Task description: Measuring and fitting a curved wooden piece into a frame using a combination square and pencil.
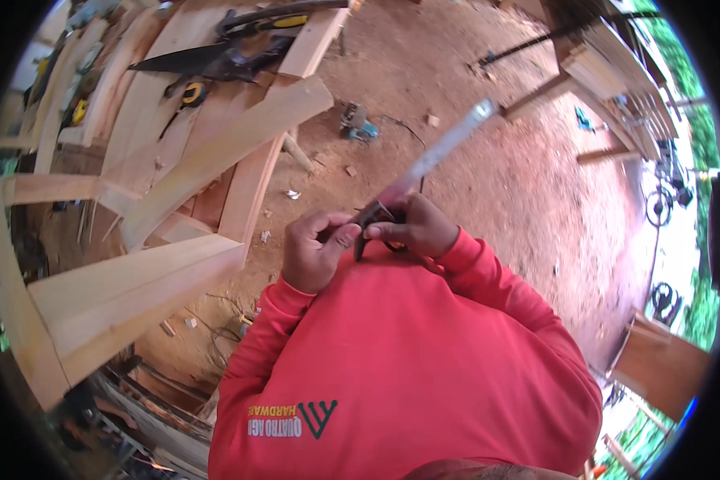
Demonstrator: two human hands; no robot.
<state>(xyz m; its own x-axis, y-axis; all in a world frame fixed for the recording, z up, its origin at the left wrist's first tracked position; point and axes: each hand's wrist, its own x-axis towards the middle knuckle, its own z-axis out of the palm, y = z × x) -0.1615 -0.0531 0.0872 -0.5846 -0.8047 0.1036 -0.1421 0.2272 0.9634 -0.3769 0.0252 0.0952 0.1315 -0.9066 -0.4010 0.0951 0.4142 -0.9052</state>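
Note:
Close in front of my chest, both hands are on a square with a dark head and a long flat metal blade (pixel 450 146). Its blade points away to the upper right and is slightly blurred. My left hand (pixel 314 250) is closed, with thumb and fingers pinching the dark head. Curled around the other side, near where blade and head meet, is my right hand (pixel 426 227), its thumb pressing on the head. Fingers partly hide the head, so its exact shape is unclear.
A wooden frame (pixel 136 288) stands close on my left, beside a plank bench (pixel 232 192). On the bench lie a handsaw (pixel 176 61) and a tape measure (pixel 193 95). A corded power tool (pixel 358 122) sits on the dirt floor. A wooden table (pixel 572 88) stands far right.

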